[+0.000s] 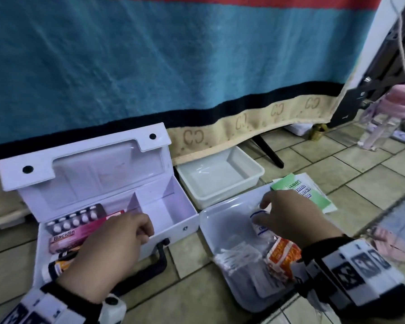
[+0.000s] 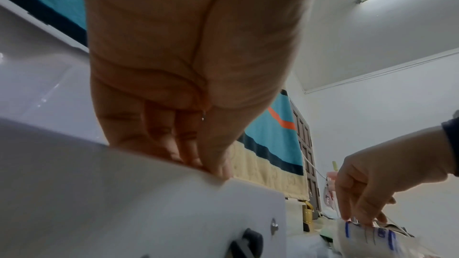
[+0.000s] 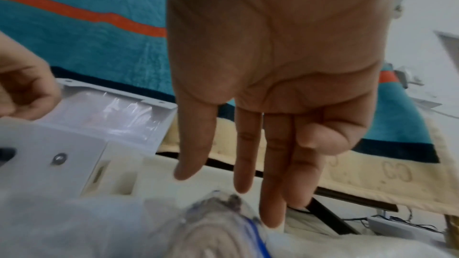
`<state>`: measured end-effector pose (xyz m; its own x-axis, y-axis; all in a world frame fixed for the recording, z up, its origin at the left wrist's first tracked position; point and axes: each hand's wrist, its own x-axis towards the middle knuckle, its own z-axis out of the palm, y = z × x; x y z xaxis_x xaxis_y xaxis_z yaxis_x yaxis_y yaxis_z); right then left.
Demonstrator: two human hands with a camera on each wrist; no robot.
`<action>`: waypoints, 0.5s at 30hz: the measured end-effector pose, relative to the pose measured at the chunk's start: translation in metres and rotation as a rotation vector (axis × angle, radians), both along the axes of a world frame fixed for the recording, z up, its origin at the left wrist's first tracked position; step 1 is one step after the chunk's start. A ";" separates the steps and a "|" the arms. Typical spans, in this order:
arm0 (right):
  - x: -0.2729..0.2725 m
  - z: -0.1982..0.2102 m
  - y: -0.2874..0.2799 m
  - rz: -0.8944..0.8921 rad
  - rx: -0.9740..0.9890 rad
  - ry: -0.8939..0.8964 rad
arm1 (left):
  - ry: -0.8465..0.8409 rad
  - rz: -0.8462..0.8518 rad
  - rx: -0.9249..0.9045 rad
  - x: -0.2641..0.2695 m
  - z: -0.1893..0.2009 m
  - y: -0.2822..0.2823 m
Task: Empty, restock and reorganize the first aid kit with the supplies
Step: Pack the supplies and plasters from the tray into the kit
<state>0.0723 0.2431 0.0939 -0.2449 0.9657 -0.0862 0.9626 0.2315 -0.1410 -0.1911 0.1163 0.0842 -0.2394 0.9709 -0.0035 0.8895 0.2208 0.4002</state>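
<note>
While the first aid kit (image 1: 103, 206) stands open on the tiled floor (image 1: 372, 188), its left compartment is seen part-filled with a pill strip (image 1: 75, 218) and a pink Bacidin box (image 1: 80, 232); the right compartment (image 1: 166, 211) is seen bare.

Item in hand: a clear packet with blue print (image 1: 260, 224), lying in the clear tray (image 1: 220, 230) just right of the kit. It is reached by the right hand (image 1: 288, 213) with the fingers straight and pointing down; the fingertips (image 2: 367, 221) are shown at the packet's top, touching or nearly so, and no closed grasp is seen.

Handling, as judged: light, soft, crinkly wrapping, likely slippery; contents probably squashable. A pinch at a wrapper edge or across the narrow sides is advised, not a squeeze of the middle.

Other stock in the tray: an orange-and-white sachet (image 1: 282, 258) and a heap of pale flat packets (image 1: 241, 260), all judged light and limp.

Kit body: stiff white plastic. Its front rim is gripped by the left hand (image 1: 117, 246), fingers curled over the edge, thumb outside, so that the kit is steadied.

Also noted: a white tub (image 1: 250, 181) and green leaflets (image 1: 313, 199) beyond the tray.
</note>
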 end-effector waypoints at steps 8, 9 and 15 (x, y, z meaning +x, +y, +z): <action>-0.016 -0.001 0.000 -0.034 -0.040 0.004 | -0.086 -0.003 0.048 -0.004 -0.002 -0.014; -0.014 0.006 -0.001 -0.048 -0.043 0.044 | -0.090 0.007 0.060 -0.004 -0.004 -0.015; -0.045 0.055 -0.025 0.188 -0.022 0.412 | -0.135 0.090 0.073 -0.001 -0.009 -0.013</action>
